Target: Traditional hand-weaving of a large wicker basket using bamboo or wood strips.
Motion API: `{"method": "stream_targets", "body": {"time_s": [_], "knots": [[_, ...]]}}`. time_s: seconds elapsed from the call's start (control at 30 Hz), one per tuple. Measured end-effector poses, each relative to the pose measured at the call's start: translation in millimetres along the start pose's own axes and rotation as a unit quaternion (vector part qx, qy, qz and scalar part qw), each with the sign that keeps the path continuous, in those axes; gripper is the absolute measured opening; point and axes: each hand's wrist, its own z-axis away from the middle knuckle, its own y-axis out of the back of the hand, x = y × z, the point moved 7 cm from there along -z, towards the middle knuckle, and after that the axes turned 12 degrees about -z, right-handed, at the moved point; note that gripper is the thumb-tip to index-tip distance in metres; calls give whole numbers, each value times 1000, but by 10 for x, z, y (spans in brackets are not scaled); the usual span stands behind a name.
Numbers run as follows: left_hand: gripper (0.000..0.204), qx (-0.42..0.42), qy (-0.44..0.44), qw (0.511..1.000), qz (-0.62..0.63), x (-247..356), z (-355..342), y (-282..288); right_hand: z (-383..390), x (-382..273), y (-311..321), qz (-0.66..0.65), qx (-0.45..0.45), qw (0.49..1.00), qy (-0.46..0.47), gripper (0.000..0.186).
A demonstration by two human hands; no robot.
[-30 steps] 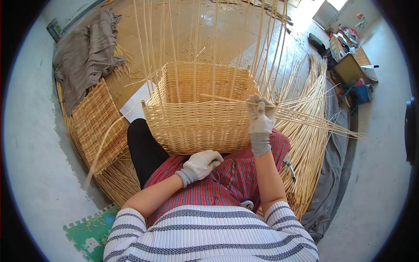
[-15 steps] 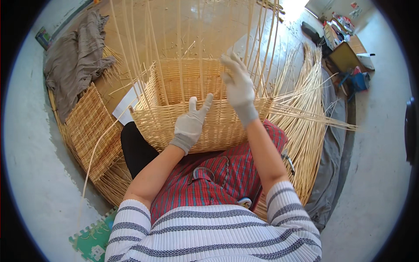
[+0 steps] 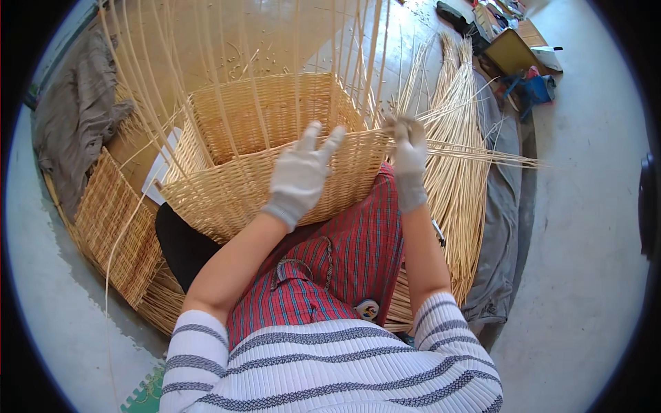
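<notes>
A rectangular wicker basket rests tilted on my lap, its right front corner higher than its left. Tall bare stakes stand up from its walls. My left hand, in a pale glove, lies against the outside of the front wall, thumb and forefinger spread apart up at the rim. Also gloved, my right hand is at the right front corner, its fingers curled in and partly blurred. What they pinch there is hidden. Loose wicker strands stick out to the right beyond that corner.
A big bundle of wicker rods lies on a grey cloth to the right. At left are a woven panel and a crumpled grey-brown cloth. A blue container sits at far right, and a long strand trails down the left.
The basket has swung left and tipped, its right side now higher. My right hand has come down from above the rim onto the right front corner, fingers curling. My left hand stays on the front wall.
</notes>
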Motion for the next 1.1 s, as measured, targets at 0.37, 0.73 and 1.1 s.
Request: {"method": "stream_targets", "body": {"time_s": [0.37,0.73,1.1], "knots": [[75,-187,15,973,-132,198,-296,-601,-213,69,838,158,71,984,30,41],[42,221,291,923,123,-1631,1826,83,1049,189,-1086,66,-220,973,13,39],[54,172,248,934,189,-2686,1941,256,2491,-101,-3610,-3,-487,861,147,49]]}}
